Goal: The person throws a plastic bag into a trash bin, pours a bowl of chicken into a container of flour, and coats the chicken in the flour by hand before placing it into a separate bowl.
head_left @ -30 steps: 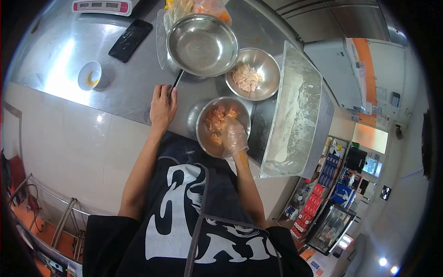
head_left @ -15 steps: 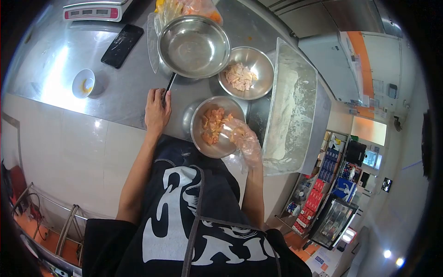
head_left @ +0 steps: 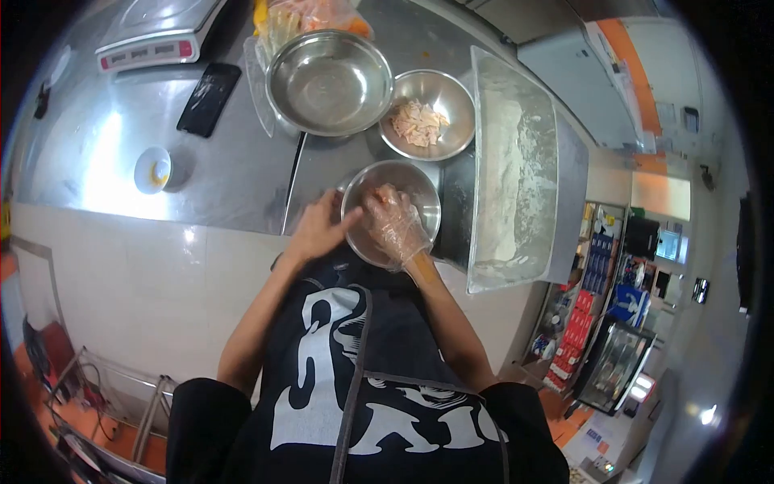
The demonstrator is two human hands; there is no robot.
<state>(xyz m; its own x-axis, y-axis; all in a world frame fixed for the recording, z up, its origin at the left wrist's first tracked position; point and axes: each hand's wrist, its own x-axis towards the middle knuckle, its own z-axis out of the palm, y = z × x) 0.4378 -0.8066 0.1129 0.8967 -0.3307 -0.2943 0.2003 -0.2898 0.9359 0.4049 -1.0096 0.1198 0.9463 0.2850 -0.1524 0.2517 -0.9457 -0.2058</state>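
Note:
My right hand (head_left: 396, 226), in a clear plastic glove, reaches down into the near steel bowl (head_left: 427, 194). Its fingers close around orange-coloured meat pieces (head_left: 387, 194), mostly hidden beneath them. Bare, with thumb and fingers apart, my left hand (head_left: 321, 228) is at that bowl's left rim. Behind the bowl stands another steel bowl (head_left: 458, 105) with pale sliced pieces (head_left: 418, 123). A larger steel bowl (head_left: 330, 83) with nothing in it is to the left of that one.
A long tray (head_left: 513, 177) of white powder lies on the right. Farther left on the steel table (head_left: 234, 173) are a small white cup (head_left: 153, 170), a black phone (head_left: 210, 99) and a scale (head_left: 149, 53). Plastic bags (head_left: 314, 18) lie at the back.
My left hand has moved right from the table's edge to the near bowl's rim. My right hand has shifted left and deeper into the bowl, over the meat.

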